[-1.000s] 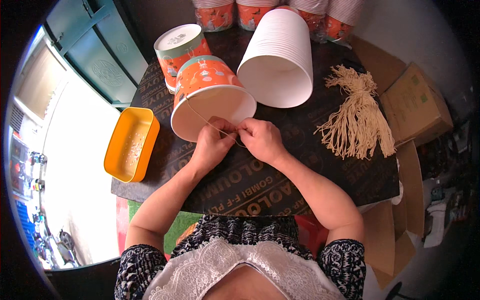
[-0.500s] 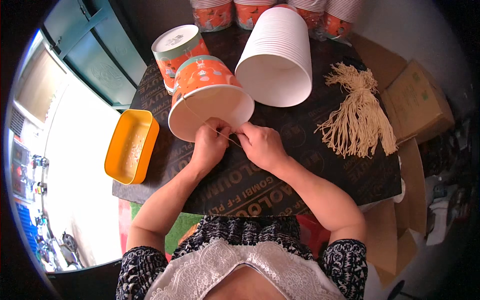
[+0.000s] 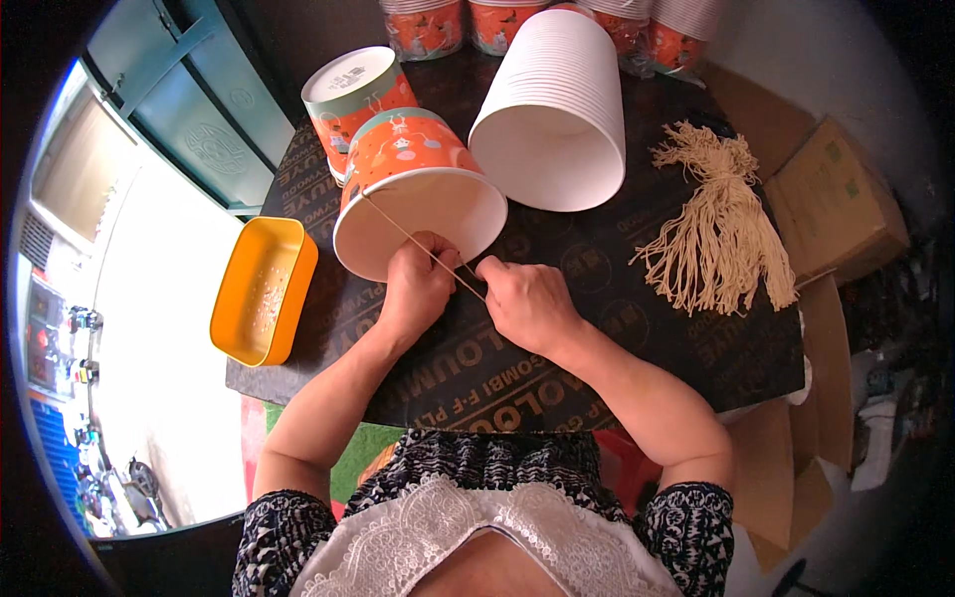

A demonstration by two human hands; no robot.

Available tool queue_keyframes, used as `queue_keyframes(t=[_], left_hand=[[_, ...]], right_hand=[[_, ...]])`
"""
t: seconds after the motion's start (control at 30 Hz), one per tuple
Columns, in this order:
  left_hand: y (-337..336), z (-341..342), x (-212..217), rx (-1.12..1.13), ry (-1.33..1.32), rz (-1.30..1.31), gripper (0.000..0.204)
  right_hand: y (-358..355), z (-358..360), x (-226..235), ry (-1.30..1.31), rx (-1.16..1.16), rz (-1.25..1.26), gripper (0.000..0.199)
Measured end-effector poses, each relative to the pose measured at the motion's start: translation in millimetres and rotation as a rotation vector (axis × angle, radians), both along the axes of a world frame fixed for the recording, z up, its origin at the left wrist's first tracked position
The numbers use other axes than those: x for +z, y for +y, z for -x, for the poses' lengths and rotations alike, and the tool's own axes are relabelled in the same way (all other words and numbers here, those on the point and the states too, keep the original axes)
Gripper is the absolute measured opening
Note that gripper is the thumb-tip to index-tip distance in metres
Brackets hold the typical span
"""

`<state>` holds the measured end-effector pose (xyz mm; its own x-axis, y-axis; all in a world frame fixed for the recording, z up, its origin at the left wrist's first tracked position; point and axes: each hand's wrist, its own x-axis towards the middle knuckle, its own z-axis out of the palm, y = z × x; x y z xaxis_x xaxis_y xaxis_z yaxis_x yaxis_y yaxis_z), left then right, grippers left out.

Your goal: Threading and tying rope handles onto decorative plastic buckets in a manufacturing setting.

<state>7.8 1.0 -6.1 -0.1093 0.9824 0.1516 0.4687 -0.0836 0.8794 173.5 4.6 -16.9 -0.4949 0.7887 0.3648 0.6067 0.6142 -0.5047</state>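
1. Orange printed paper tub (image 3: 418, 189), lying on its side on the dark printed desk (image 3: 617, 328), its white open mouth turned toward the person and tilted slightly to the person's left; its long axis runs away from the body, up and a little left in the head view.
2. Thin beige string (image 3: 418, 242) runs taut from the tub's rim at the upper left, slanting down to the right across the open mouth and into both hands.
3. Left hand (image 3: 418, 284) sits right at the lower edge of the tub's mouth, its grip pinched on the string; it is the nearer hand to the tub, touching or all but touching the rim.
4. Right hand (image 3: 529, 303) lies just beside the left, a little farther from the tub, its grip also clenched on the string's near end. So the tub lies ahead and slightly left of both grips, and the string's line points from the right hand back up to the rim.
5. Outward: a stack of white paper tubs (image 3: 557, 109) lies on its side just right of the orange one, a second upright orange tub with a white lid (image 3: 353, 90) stands behind it, a bundle of beige cut strings (image 3: 721, 234) lies well to the right, and a yellow plastic tray (image 3: 261, 289) sits at the desk's left edge.
6. Brown cardboard boxes (image 3: 836, 199) stand off the desk to the right.
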Motion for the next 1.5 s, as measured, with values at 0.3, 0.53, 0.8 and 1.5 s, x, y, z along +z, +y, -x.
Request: queue_keyframes(t=[0.3,0.53,0.8,1.5], left_hand=[[0.8,5.6,-9.9,0.021,0.187,-0.133,0.004],[-1.5,3.3,-13.4,0.018,0.355,-0.224,0.003],[0.8,-2.2,-7.7,0.006,0.428,-0.163,0.005],[-41.5,31.6,34.8,-0.248,0.502,-0.373,0.017]], right_hand=[[-2.8,-1.8,6.3,-0.012,0.046,-0.011,0.008],[-3.7,-2.5,5.6,-0.005,0.088,-0.045,0.001],[-0.7,-3.2,2.6,0.004,0.157,-0.083,0.003],[37.1,1.2,16.4,0.279,-0.098,0.423,0.041]])
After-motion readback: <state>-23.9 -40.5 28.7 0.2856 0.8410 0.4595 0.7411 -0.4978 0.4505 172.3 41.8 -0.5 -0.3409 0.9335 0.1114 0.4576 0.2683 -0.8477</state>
